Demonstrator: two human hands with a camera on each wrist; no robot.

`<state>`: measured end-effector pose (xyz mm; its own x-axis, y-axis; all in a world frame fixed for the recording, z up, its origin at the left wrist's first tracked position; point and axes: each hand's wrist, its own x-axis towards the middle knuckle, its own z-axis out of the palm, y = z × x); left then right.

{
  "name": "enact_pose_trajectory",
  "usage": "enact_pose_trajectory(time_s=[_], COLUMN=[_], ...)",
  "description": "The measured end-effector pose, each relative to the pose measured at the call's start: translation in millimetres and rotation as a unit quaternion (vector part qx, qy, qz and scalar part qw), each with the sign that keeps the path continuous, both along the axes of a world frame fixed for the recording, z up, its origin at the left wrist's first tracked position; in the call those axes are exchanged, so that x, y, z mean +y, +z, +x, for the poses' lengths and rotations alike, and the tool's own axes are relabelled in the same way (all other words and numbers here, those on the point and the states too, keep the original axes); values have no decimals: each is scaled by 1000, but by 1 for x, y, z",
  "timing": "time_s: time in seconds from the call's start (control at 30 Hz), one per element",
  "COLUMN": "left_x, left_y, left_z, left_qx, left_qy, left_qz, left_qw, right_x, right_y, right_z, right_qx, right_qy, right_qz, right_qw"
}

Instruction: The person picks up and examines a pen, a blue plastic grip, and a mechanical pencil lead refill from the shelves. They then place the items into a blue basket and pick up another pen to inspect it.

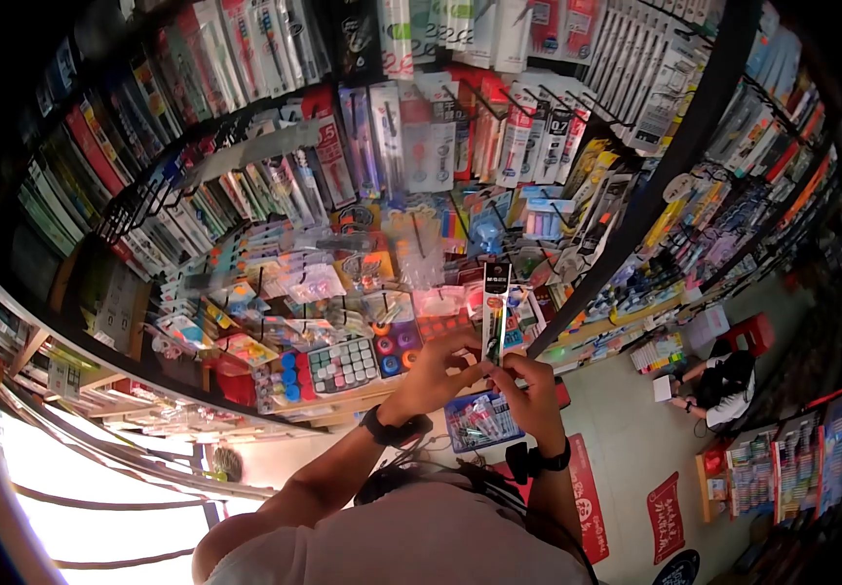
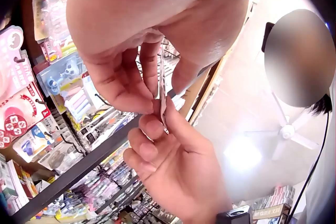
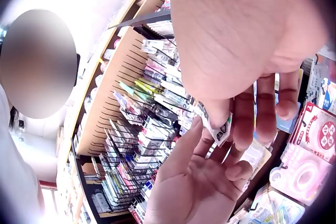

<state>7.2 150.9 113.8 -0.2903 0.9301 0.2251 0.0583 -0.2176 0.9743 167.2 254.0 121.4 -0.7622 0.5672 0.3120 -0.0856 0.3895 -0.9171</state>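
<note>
Slim packet (image 1: 496, 307) extends beyond the fingers (image 1: 523, 368) pinching its one end.

Head view looks forward-down from above; close wrist views both share left hand (image 1: 433, 377) and right hand (image 1: 535, 395)

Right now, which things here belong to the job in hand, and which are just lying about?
In the job:
- slim packet with black top
- left hand and right hand, both pinching it

Apparently just around:
- hanging packages
- red floor sign
- ceiling fan
</note>
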Motion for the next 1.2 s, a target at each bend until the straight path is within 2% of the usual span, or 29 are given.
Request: enact_pose_trajectory(time_s=[0.13,0.27,0.4,0.6,0.67,0.87,0.93,1.2], left_x=[2,4,12,9,9,0,-3,-30], left_y=[10,10,10,18,15,19,17,42], left_z=[3,4,5,11,11,4,2,-5], left_qx=[20,36,15,26,48,20,30,8], left_qy=[-4,-30,-25,27,65,69,102,141], left_qz=[-2,-4,1,5,41,44,77,110], left_qw=[1000,999,1000,999,996,996,991,984], right_x=[8,20,25,27,25,18,19,8], right_y=[3,6,11,11,13,16,21,50], right_z=[1,0,-1,-4,-7,-21,-27,-50], right_qx=[13,37,48,29,20,25,30,42], right_qy=[-9,-27,-24,17,8,43,72,137], right_qz=[13,-67,-99,-109,-105,-119,-100,-14], right_qw=[1000,997,994,993,994,992,992,990])
